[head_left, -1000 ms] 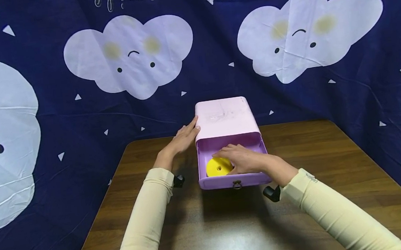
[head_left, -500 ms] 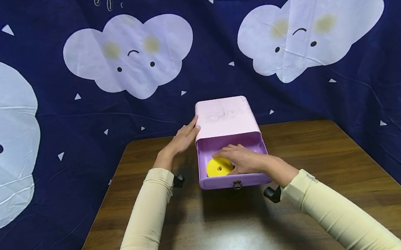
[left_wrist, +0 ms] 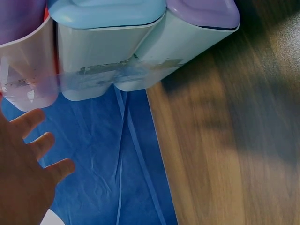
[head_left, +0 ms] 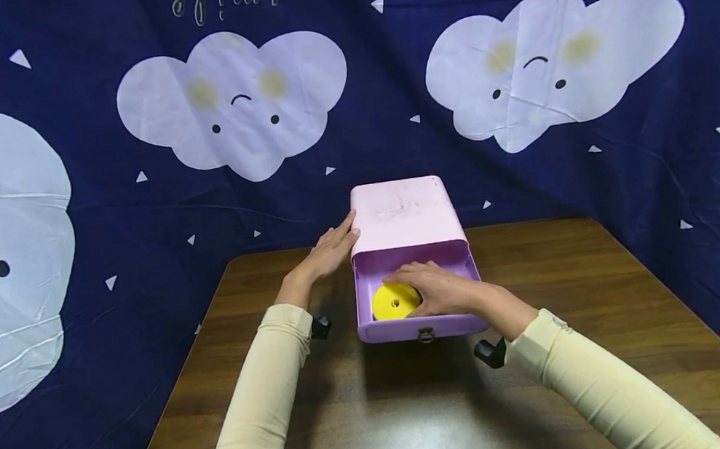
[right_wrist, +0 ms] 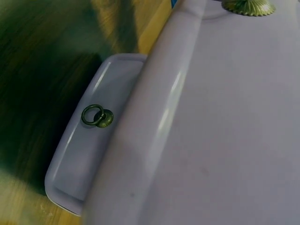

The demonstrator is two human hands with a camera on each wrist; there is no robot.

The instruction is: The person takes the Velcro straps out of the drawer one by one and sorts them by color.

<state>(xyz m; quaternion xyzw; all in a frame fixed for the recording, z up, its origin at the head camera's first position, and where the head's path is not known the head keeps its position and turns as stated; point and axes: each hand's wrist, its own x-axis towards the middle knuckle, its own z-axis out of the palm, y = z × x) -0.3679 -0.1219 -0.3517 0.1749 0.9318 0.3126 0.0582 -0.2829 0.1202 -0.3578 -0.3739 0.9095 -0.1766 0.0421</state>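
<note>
A stacked drawer unit with a pale pink top (head_left: pixel 408 212) stands on the table, its top purple drawer (head_left: pixel 425 327) pulled out toward me. Inside that drawer a yellow disc (head_left: pixel 390 305) with a small hole in its middle leans near the front wall. My right hand (head_left: pixel 442 289) reaches in over the front and grips the disc's right side, fingers at its upper edge and thumb below. My left hand (head_left: pixel 330 249), also in the left wrist view (left_wrist: pixel 23 173), has its fingers extended along the unit's left side.
A lower lavender drawer front (right_wrist: pixel 79 164) with a ring pull (right_wrist: pixel 97 116) shows in the right wrist view. The left wrist view shows a blue drawer front (left_wrist: pixel 108 11) in the stack. A dark blue cloth (head_left: pixel 305 201) with clouds hangs behind the wooden table (head_left: pixel 573 304).
</note>
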